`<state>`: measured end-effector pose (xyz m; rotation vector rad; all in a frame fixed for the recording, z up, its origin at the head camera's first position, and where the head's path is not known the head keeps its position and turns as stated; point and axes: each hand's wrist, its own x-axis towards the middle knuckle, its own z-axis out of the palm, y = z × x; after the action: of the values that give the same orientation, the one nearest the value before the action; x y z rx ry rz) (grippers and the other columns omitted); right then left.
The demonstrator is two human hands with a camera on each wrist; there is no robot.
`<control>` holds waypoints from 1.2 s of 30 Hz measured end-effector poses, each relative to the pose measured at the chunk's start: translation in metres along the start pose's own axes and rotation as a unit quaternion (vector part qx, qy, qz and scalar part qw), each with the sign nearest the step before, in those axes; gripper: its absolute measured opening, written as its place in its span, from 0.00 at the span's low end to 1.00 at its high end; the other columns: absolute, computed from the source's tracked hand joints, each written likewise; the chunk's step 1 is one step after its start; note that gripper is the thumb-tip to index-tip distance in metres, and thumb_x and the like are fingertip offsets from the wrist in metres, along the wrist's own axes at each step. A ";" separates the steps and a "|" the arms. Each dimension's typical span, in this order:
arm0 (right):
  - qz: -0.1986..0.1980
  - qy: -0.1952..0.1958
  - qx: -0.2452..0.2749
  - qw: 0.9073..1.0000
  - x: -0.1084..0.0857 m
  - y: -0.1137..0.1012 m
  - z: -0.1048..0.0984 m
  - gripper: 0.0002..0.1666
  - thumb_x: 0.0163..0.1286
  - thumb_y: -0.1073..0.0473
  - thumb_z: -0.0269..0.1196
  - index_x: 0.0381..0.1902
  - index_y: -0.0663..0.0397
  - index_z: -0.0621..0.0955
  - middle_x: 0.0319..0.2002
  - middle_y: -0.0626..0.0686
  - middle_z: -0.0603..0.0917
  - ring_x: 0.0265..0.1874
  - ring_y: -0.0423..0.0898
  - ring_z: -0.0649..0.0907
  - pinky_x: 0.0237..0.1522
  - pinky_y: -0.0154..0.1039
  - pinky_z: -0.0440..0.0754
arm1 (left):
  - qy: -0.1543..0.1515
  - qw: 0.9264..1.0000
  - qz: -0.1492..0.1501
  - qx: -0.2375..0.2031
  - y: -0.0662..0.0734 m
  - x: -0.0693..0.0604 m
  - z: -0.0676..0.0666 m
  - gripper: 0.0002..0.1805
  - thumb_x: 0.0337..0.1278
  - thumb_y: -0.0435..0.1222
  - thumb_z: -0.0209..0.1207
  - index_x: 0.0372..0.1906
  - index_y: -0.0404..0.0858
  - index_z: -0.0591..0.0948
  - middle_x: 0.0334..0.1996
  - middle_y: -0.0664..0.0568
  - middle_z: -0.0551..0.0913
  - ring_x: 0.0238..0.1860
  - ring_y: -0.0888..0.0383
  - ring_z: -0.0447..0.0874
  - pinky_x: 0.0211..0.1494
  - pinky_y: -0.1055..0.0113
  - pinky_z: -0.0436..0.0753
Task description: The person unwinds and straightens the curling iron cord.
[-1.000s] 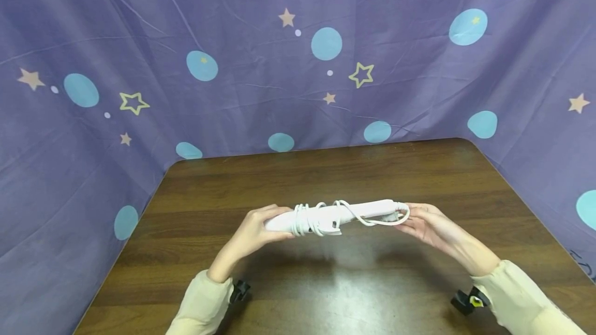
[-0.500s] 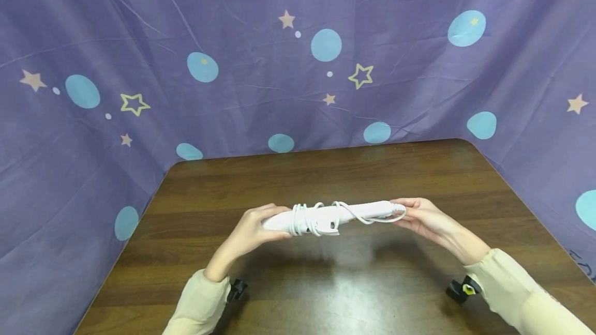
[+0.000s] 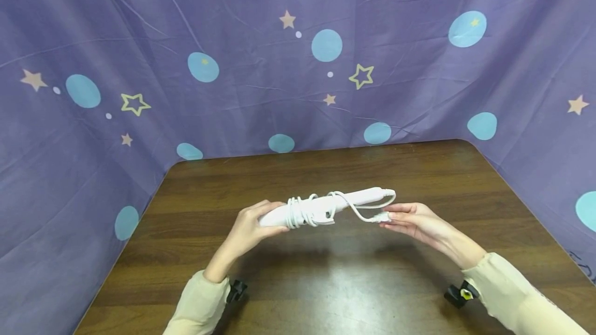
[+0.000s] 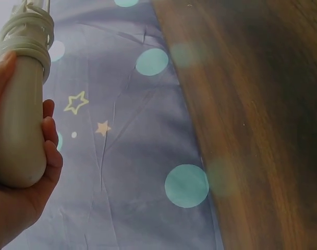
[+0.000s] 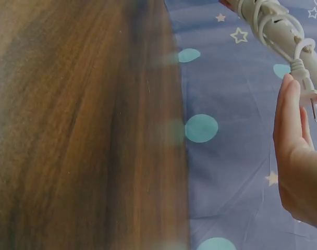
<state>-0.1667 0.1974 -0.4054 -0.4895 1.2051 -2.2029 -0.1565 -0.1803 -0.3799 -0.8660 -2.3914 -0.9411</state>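
A white rod-shaped appliance (image 3: pixel 358 198) with its cord (image 3: pixel 295 213) wound round the middle is held above the table, its right end tilted up. My left hand (image 3: pixel 249 231) grips the thick rounded end, fingers curled round the body (image 4: pixel 20 120) in the left wrist view. At the other side my right hand (image 3: pixel 428 226) pinches the white plug (image 3: pixel 383 217) between thumb and fingers. In the right wrist view the plug (image 5: pixel 306 88) has a metal prong showing beside the fingertips, and the cord loops back to the appliance.
A brown wooden table (image 3: pixel 298 293) lies below both hands. Behind it and at both sides hangs a purple curtain (image 3: pixel 261 102) with stars and blue dots. Black devices are strapped at the left wrist (image 3: pixel 236 291) and right wrist (image 3: pixel 461 294).
The appliance's right end has risen and shifted left. My right hand has moved left from that end, drawing the plug below and apart from the body. My left hand keeps its grip.
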 end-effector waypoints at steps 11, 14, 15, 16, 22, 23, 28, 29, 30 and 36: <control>-0.059 0.045 -0.118 0.990 -0.016 -0.016 0.021 0.16 0.61 0.75 0.50 0.39 0.57 0.81 0.35 0.55 0.83 0.37 0.48 0.82 0.42 0.38 0.75 | 0.008 1.000 -0.010 0.018 -0.005 -0.002 -0.001 0.23 0.27 0.40 0.71 0.39 0.39 0.82 0.34 0.53 0.83 0.34 0.57 0.78 0.33 0.65 0.74; -0.069 0.055 -0.141 0.986 -0.017 -0.022 0.024 0.16 0.61 0.76 0.51 0.38 0.56 0.81 0.35 0.54 0.83 0.36 0.48 0.82 0.41 0.37 0.76 | 0.004 1.000 -0.011 0.029 -0.007 -0.003 -0.002 0.23 0.27 0.40 0.71 0.38 0.40 0.82 0.34 0.53 0.83 0.34 0.56 0.78 0.34 0.64 0.75; -0.072 0.059 -0.147 0.985 -0.017 -0.024 0.025 0.16 0.60 0.76 0.51 0.38 0.56 0.81 0.35 0.53 0.83 0.36 0.47 0.82 0.41 0.37 0.76 | 0.002 0.999 -0.011 0.032 -0.008 -0.003 -0.002 0.23 0.27 0.41 0.71 0.38 0.40 0.82 0.33 0.53 0.83 0.32 0.58 0.78 0.31 0.65 0.74; -0.076 0.063 -0.151 0.984 -0.016 -0.026 0.025 0.16 0.60 0.76 0.51 0.37 0.55 0.81 0.35 0.53 0.83 0.36 0.47 0.82 0.41 0.37 0.76 | 0.000 0.999 -0.011 0.036 -0.008 -0.003 -0.002 0.23 0.27 0.41 0.71 0.38 0.40 0.82 0.32 0.53 0.83 0.31 0.59 0.77 0.31 0.66 0.74; -0.101 0.067 -0.150 0.981 -0.014 -0.040 0.027 0.18 0.59 0.78 0.51 0.37 0.56 0.82 0.36 0.52 0.83 0.36 0.45 0.82 0.42 0.35 0.75 | -0.018 0.999 -0.014 0.047 -0.011 -0.004 -0.003 0.22 0.28 0.42 0.71 0.38 0.41 0.82 0.28 0.55 0.81 0.25 0.64 0.71 0.26 0.71 0.70; -0.106 0.067 -0.150 0.981 -0.014 -0.042 0.028 0.18 0.59 0.78 0.51 0.37 0.56 0.82 0.36 0.52 0.83 0.36 0.45 0.82 0.42 0.35 0.75 | -0.021 0.998 -0.016 0.048 -0.011 -0.004 -0.003 0.22 0.28 0.42 0.71 0.38 0.41 0.82 0.27 0.55 0.81 0.25 0.64 0.71 0.26 0.71 0.69; -0.130 0.076 -0.151 0.977 -0.008 -0.049 0.022 0.15 0.58 0.76 0.54 0.37 0.58 0.82 0.36 0.54 0.83 0.37 0.44 0.82 0.42 0.36 0.75 | -0.031 0.998 -0.023 0.055 -0.013 -0.008 -0.003 0.23 0.27 0.43 0.71 0.38 0.41 0.82 0.27 0.55 0.81 0.27 0.62 0.74 0.27 0.70 0.71; -0.136 0.076 -0.149 0.977 -0.007 -0.049 0.018 0.13 0.57 0.75 0.55 0.38 0.59 0.81 0.36 0.54 0.83 0.37 0.45 0.82 0.42 0.37 0.75 | -0.032 0.998 -0.023 0.054 -0.014 -0.009 -0.003 0.23 0.27 0.43 0.71 0.38 0.41 0.82 0.28 0.55 0.81 0.27 0.62 0.74 0.27 0.70 0.71; -0.146 0.059 -0.133 0.979 -0.001 -0.044 -0.006 0.13 0.57 0.74 0.57 0.39 0.61 0.81 0.38 0.56 0.82 0.39 0.45 0.81 0.43 0.37 0.75 | -0.033 0.998 -0.023 0.054 -0.014 -0.009 -0.003 0.23 0.27 0.44 0.71 0.38 0.41 0.82 0.28 0.55 0.81 0.27 0.62 0.74 0.27 0.70 0.71; -0.168 0.048 -0.115 0.978 0.013 -0.040 -0.058 0.19 0.54 0.69 0.62 0.45 0.70 0.77 0.42 0.62 0.80 0.43 0.52 0.80 0.46 0.41 0.73 | -0.036 0.998 -0.009 0.045 -0.016 -0.011 -0.004 0.23 0.27 0.44 0.71 0.38 0.43 0.82 0.25 0.58 0.78 0.24 0.65 0.70 0.26 0.73 0.69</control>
<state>-0.2221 0.2433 -0.4010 -0.7350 1.5332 -2.4004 -0.1586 -0.1967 -0.3911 -0.8604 -2.4855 -0.8142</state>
